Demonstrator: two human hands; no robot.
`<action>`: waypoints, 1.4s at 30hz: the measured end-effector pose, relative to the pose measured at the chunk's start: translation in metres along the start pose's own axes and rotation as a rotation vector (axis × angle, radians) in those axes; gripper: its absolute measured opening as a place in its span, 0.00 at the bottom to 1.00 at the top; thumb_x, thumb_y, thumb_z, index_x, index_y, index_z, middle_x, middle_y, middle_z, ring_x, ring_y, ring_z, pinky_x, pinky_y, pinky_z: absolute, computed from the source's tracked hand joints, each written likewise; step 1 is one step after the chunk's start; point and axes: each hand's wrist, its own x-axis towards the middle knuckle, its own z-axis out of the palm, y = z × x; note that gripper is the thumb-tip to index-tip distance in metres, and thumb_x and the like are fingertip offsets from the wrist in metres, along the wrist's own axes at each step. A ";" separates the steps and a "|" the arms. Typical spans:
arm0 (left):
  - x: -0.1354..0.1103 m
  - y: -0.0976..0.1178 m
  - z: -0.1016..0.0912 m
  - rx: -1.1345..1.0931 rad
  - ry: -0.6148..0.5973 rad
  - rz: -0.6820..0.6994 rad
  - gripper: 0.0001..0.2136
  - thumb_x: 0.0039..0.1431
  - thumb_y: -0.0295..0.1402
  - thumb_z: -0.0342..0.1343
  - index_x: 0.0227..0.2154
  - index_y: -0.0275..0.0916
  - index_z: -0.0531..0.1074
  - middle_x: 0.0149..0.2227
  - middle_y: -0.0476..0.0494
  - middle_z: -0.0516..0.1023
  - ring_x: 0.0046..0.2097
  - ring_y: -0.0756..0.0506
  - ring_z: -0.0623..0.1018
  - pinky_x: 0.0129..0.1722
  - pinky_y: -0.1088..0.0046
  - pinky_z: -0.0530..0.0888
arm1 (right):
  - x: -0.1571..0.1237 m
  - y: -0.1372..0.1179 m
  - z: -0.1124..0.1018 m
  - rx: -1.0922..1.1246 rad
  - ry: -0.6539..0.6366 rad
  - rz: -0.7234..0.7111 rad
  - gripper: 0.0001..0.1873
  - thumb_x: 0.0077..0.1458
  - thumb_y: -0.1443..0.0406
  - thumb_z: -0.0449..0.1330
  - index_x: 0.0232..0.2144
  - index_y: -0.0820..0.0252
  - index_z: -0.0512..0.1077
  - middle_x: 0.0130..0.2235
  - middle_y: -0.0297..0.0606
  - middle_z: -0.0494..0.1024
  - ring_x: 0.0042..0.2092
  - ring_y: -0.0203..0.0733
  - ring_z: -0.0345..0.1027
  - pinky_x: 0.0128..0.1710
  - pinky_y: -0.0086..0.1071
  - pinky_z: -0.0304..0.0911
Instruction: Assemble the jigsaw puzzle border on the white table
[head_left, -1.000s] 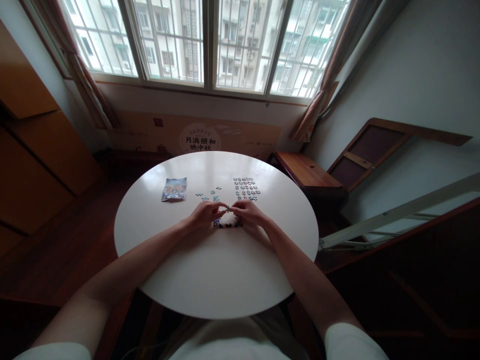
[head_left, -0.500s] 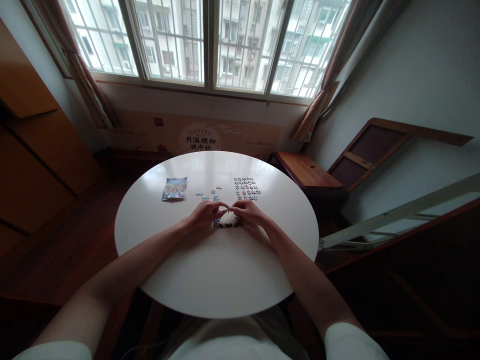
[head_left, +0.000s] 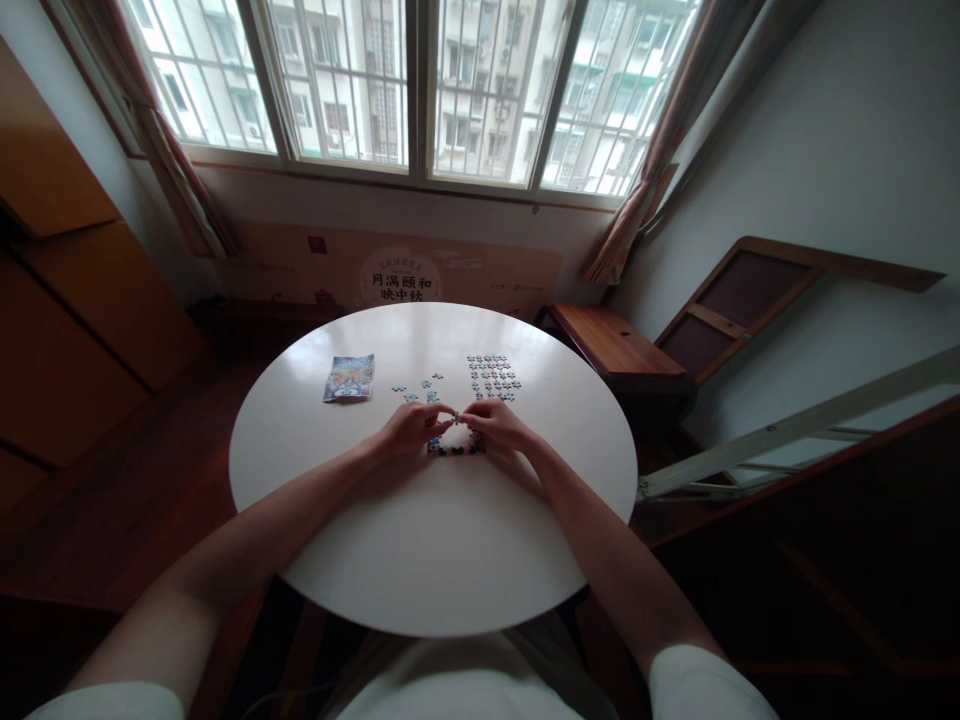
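Note:
My left hand (head_left: 409, 429) and my right hand (head_left: 499, 425) meet over the middle of a round white table (head_left: 420, 560). Both pinch one small jigsaw piece (head_left: 455, 416) between their fingertips. Just below the hands lies a partly joined strip of puzzle (head_left: 454, 449), half hidden by my fingers. Several loose pieces (head_left: 491, 376) lie in rows beyond my right hand. A few more pieces (head_left: 421, 388) are scattered beyond my left hand.
A small printed picture card (head_left: 349, 378) lies on the table's far left. A wooden bench (head_left: 611, 345) and a leaning wooden frame (head_left: 750, 290) stand to the right. A barred window (head_left: 412, 80) fills the far wall. A wooden cabinet (head_left: 67, 300) stands at left.

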 end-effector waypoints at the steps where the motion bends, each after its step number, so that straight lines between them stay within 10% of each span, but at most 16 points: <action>1: 0.000 0.000 0.000 0.000 0.003 0.003 0.12 0.59 0.37 0.54 0.40 0.39 0.78 0.16 0.57 0.63 0.20 0.55 0.60 0.24 0.81 0.57 | 0.000 0.000 0.000 -0.002 0.001 -0.001 0.21 0.50 0.52 0.61 0.29 0.66 0.77 0.26 0.38 0.75 0.28 0.35 0.64 0.28 0.28 0.58; 42: 0.000 0.000 -0.001 0.005 -0.005 0.004 0.13 0.60 0.38 0.53 0.40 0.39 0.78 0.16 0.57 0.63 0.20 0.55 0.59 0.24 0.80 0.57 | -0.002 -0.005 -0.001 -0.012 -0.005 -0.010 0.21 0.50 0.51 0.60 0.29 0.65 0.77 0.26 0.38 0.76 0.28 0.36 0.65 0.28 0.28 0.59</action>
